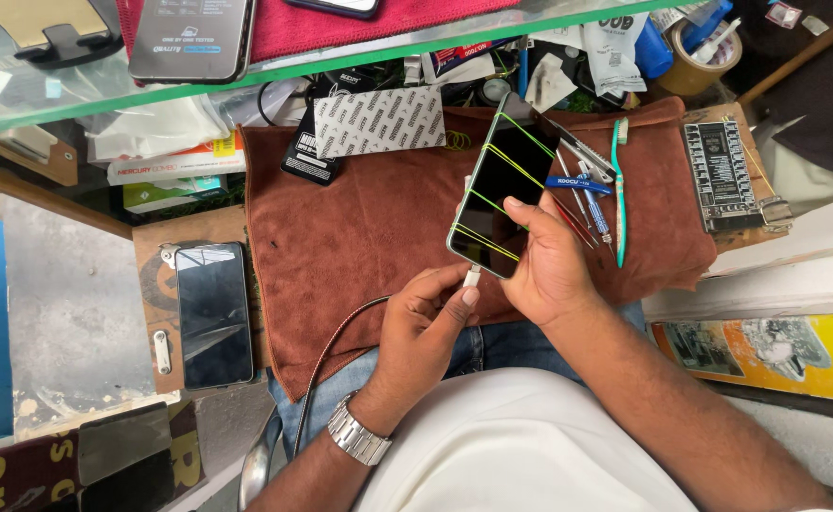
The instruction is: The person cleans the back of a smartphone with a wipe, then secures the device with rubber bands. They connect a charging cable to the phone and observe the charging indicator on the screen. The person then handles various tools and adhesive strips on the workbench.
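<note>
Two hands, right hand [551, 270] fingers gripping banded phone [502, 196], left hand [423, 322] fingers pinching white plug [471, 278], patterned white package [378, 120] behind.

Your right hand [551, 270] held a dark phone [502, 194], banded with yellow-green rubber bands, tilted above the brown cloth [378, 218]. Your left hand [424, 322] pinched a white cable plug [471, 278] right at the phone's lower edge. A second phone [213, 313] lay flat left of the cloth; a teal toothbrush [618, 190] and screwdrivers [582, 194] lay right.
</note>
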